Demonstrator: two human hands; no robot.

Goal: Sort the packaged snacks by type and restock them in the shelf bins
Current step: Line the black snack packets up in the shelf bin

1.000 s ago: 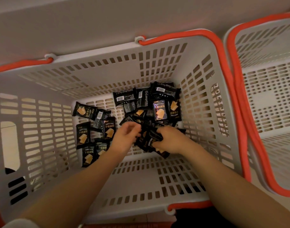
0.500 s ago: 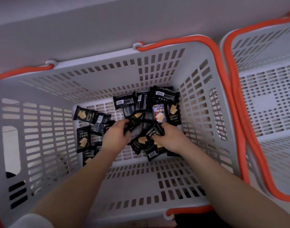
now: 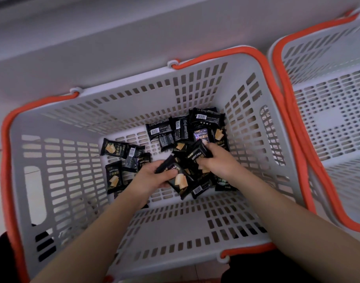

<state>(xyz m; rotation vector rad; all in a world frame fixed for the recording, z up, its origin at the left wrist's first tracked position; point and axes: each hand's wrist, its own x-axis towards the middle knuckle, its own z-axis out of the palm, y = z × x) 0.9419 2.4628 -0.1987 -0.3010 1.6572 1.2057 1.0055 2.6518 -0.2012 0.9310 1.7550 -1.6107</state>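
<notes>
Several black DRYCAKE snack packets [image 3: 111, 149] lie on the floor of a grey slotted basket [image 3: 73, 180] with an orange rim. Both my arms reach down into it. My left hand [image 3: 152, 178] grips a bunch of these black packets [image 3: 180, 180] near the middle of the basket floor. My right hand [image 3: 213, 160] grips more black packets [image 3: 197, 155] just to the right of it. More packets lie piled against the far right corner [image 3: 203, 118], some showing barcodes.
A second grey basket [image 3: 328, 111] with an orange rim stands close on the right, and nothing shows inside it. A grey wall or shelf face [image 3: 113, 37] runs behind both baskets. The near basket has a handle slot [image 3: 35, 194] in its left wall.
Both hands have gathered packets from the middle pile and lifted them slightly. The right hand has moved up and right, the left hand now holds a bunch.
</notes>
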